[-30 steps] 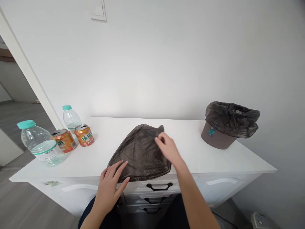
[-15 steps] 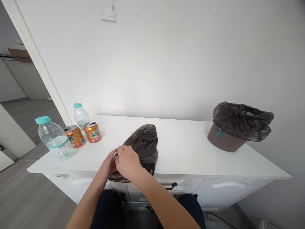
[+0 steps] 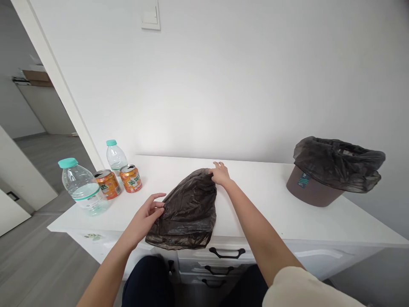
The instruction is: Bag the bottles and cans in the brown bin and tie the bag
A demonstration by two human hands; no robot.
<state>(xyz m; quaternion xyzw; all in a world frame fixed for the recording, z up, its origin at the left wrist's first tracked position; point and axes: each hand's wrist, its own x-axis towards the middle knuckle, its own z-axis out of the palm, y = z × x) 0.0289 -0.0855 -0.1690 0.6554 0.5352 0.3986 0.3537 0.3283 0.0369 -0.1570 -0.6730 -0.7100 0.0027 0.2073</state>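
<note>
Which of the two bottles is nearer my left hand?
The bigger bottle at the desk's front left edge; the smaller bottle stands farther back, behind the cans, away from the left hand.

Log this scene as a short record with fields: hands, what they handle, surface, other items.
left hand: left hand grips the left edge of the bag
right hand: right hand pinches the bag's far corner
held item: dark translucent plastic bag, lying flat, near edge hanging over the front
surface: white cabinet top, black drawer handles below
left side: two clear plastic bottles with teal caps, two orange drink cans
right side: small brown bin lined with a dark bag
</note>
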